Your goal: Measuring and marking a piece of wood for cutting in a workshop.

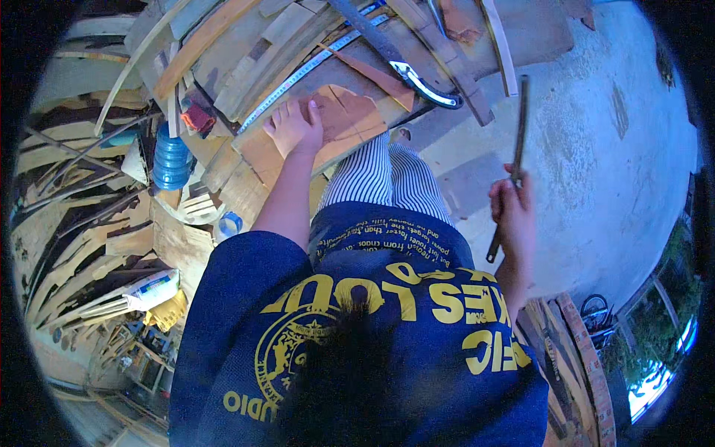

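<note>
My left hand point(296, 132) lies with fingers spread on a reddish-brown wooden board point(346, 123), which sits at the near edge of the workbench. Out to the right, my right hand point(512, 205) is closed around a long, thin, dark flat bar point(524, 119). Its kind cannot be made out; it stands clear of the bench, one end pointing away. Just beyond the board runs a pale blue measuring tape point(298, 76). Right of that lie a pointed wooden wedge point(378, 77) and a handsaw point(424, 86) with a black-and-white handle.
Several wooden strips point(205, 48) cover the bench's far left. A narrow strip point(500, 48) juts over its right edge. At left are a blue water bottle point(171, 160), a red object point(197, 118) and piled scrap wood point(82, 276). Pale concrete floor point(596, 171) spreads to the right.
</note>
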A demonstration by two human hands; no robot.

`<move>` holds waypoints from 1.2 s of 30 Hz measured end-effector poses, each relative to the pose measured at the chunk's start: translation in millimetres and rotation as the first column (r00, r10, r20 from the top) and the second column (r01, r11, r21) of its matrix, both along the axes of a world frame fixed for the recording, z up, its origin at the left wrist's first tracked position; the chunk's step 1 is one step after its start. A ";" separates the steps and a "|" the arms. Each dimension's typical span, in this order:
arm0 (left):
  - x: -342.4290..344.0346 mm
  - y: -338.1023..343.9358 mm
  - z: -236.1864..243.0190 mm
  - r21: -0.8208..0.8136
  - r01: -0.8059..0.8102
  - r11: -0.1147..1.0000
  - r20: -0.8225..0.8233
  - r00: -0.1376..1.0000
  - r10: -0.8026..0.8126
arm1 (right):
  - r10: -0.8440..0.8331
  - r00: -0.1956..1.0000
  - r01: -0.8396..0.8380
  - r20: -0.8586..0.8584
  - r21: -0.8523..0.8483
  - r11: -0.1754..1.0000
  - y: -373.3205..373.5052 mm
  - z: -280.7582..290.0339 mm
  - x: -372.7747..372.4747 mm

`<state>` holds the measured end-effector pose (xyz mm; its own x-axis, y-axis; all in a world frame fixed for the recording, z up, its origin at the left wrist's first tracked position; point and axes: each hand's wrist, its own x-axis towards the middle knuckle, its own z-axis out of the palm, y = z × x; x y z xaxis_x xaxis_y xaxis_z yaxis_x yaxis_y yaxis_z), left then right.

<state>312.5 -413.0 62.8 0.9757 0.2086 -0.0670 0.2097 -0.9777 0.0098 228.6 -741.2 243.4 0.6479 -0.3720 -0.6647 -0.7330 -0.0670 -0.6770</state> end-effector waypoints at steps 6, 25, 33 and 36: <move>-0.2 6.8 -0.8 0.033 0.080 0.996 0.010 0.997 -0.081 | 0.327 0.945 -0.327 0.015 0.097 0.940 38.8 -13.2 12.3; 16.2 -6.7 141.3 -0.161 0.375 0.913 -0.204 0.892 -0.403 | 0.796 0.588 -0.713 0.142 -0.375 0.593 119.2 -32.9 33.0; 5.8 3.3 116.1 -0.174 0.413 0.894 -0.103 0.895 -0.433 | 0.846 0.526 -0.752 0.092 -0.414 0.513 114.7 -38.0 23.3; 6.8 2.9 118.9 -0.229 0.372 0.899 -0.078 0.914 -0.398 | 0.813 0.568 -0.722 0.131 -0.394 0.568 114.6 -42.4 20.3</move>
<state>319.3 -410.2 181.7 0.9586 -0.2129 -0.1892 -0.1706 -0.9611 0.2173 248.9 -626.6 201.0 0.8991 0.2293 -0.3728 -0.1003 -0.7211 -0.6855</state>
